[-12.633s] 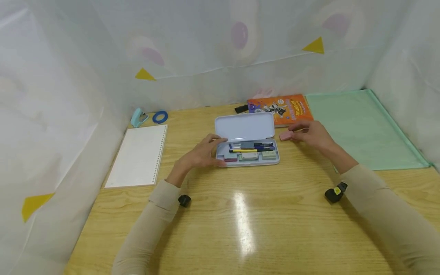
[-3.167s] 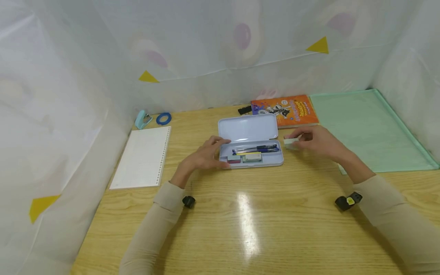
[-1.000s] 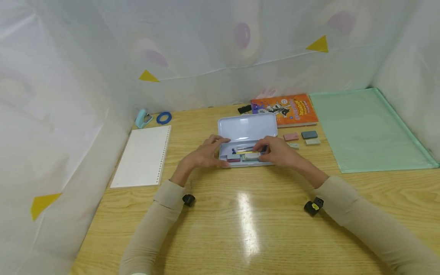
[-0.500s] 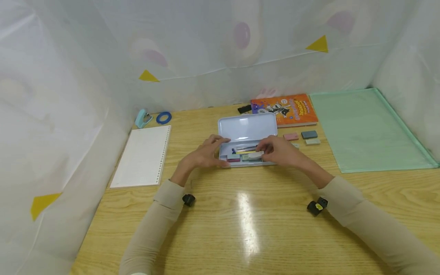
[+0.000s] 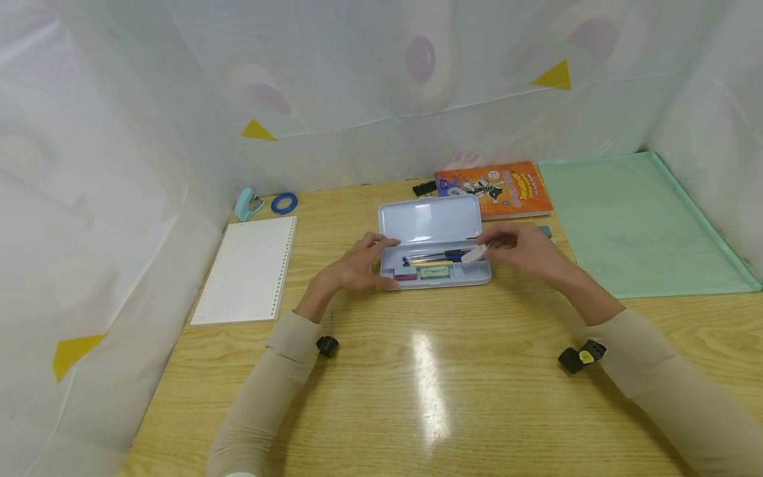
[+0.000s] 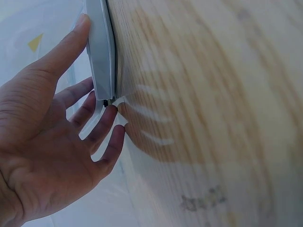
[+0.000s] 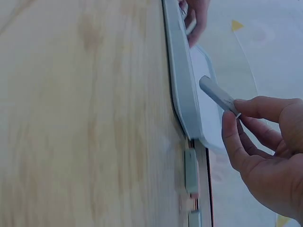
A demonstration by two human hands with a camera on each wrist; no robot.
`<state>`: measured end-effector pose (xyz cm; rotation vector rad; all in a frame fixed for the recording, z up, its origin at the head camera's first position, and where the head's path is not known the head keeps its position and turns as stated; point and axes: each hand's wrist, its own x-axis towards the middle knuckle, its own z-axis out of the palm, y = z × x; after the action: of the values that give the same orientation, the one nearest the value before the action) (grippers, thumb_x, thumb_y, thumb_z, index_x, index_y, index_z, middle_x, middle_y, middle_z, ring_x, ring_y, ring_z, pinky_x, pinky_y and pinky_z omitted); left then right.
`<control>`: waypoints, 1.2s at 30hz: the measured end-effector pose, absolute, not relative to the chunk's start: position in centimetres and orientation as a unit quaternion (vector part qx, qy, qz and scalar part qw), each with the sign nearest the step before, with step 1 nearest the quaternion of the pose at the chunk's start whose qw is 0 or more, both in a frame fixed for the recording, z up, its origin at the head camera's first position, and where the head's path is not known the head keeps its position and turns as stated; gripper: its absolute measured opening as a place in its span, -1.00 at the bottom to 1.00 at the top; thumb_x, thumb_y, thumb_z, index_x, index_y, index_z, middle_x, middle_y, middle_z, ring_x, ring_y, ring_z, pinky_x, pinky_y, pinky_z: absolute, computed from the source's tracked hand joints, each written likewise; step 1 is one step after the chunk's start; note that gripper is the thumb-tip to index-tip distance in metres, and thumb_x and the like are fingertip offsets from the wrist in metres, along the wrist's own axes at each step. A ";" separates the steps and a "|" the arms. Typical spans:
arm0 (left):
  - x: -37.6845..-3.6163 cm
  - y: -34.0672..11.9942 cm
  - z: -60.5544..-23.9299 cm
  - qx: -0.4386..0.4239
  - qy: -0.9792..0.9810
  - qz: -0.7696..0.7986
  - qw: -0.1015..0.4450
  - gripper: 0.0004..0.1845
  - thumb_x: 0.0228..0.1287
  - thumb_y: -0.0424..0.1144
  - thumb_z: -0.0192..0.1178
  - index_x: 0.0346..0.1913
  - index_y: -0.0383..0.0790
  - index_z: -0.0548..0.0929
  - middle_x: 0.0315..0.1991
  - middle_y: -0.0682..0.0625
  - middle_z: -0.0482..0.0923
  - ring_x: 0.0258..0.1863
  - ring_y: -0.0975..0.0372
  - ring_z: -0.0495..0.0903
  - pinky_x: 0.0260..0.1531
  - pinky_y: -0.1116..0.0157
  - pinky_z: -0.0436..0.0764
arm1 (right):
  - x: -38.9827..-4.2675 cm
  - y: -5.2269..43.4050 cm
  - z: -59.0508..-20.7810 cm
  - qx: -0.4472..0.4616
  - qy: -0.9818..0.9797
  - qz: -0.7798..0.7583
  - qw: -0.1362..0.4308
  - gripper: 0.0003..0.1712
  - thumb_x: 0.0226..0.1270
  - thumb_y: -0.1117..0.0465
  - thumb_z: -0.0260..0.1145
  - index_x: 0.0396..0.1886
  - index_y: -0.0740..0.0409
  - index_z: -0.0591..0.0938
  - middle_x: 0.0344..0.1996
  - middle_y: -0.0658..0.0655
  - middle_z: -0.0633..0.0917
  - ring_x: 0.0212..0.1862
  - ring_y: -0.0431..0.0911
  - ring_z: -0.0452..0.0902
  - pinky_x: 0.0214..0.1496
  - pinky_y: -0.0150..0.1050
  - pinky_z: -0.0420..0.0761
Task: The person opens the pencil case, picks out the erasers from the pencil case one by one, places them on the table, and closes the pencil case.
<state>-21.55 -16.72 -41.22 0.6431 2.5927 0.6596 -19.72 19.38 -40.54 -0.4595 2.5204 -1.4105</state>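
Observation:
An open pale blue pencil case lies mid-table with its lid folded back. Inside are pens, a dark red eraser and a green eraser. My left hand holds the case's left end, thumb along the front edge and fingers behind. My right hand pinches a pale grey eraser over the case's right end. In the right wrist view the eraser sticks out from thumb and forefinger, beside the case.
A grey eraser shows past my right hand, and small erasers lie by the case. An orange book, black clip and green folder lie behind and to the right. Left: loose-leaf paper, stapler, blue tape ring.
My right hand took a pale eraser out of the case and carried it right, over the case's right end. My left hand has stayed on the case's left end.

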 end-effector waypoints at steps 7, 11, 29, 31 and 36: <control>-21.6 -16.7 -41.2 0.230 0.924 0.236 0.196 -0.04 0.27 0.14 0.45 0.63 0.06 0.22 0.56 -0.04 0.07 0.49 0.04 0.15 0.50 -0.02 0.25 | -19.4 23.1 -40.1 -0.099 0.879 -0.461 0.069 -0.62 0.48 0.10 0.41 0.18 0.17 0.69 0.13 0.19 0.69 -0.06 -0.27 0.60 -0.08 -0.47 0.61; -21.6 -16.7 -41.3 0.228 0.925 0.233 0.196 -0.04 0.26 0.16 0.46 0.63 0.06 0.23 0.56 -0.04 0.07 0.49 0.04 0.16 0.50 -0.02 0.25 | -19.1 25.1 -40.3 -0.090 0.885 -0.452 0.061 -0.60 0.48 0.10 0.40 0.18 0.20 0.67 0.10 0.19 0.68 -0.09 -0.34 0.59 -0.10 -0.45 0.62; -21.7 -16.7 -41.3 0.229 0.925 0.232 0.198 -0.06 0.28 0.15 0.45 0.63 0.07 0.23 0.56 -0.03 0.06 0.49 0.04 0.16 0.50 -0.02 0.25 | -18.5 30.0 -41.5 -0.077 0.909 -0.393 0.113 -0.56 0.55 0.08 0.33 0.26 0.22 0.62 0.15 0.36 0.68 -0.15 -0.47 0.56 -0.12 -0.41 0.57; -21.7 -16.7 -41.3 0.229 0.925 0.230 0.198 -0.06 0.29 0.15 0.44 0.63 0.07 0.23 0.56 -0.03 0.06 0.49 0.04 0.16 0.50 -0.02 0.25 | -18.5 30.3 -41.4 -0.077 0.912 -0.386 0.112 -0.56 0.55 0.07 0.32 0.26 0.23 0.62 0.13 0.36 0.69 -0.16 -0.42 0.59 -0.13 -0.39 0.57; -21.6 -16.7 -41.2 0.231 0.925 0.230 0.196 -0.07 0.29 0.15 0.44 0.63 0.07 0.23 0.56 -0.04 0.06 0.49 0.04 0.16 0.50 -0.02 0.25 | -18.3 30.2 -40.9 -0.074 0.909 -0.399 0.099 -0.56 0.56 0.06 0.31 0.26 0.23 0.62 0.06 0.23 0.73 -0.17 -0.28 0.65 -0.14 -0.30 0.61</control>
<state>-21.61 -16.69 -41.22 0.6475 2.5912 0.6433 -18.31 30.23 -40.92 -0.2192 2.6868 -1.1803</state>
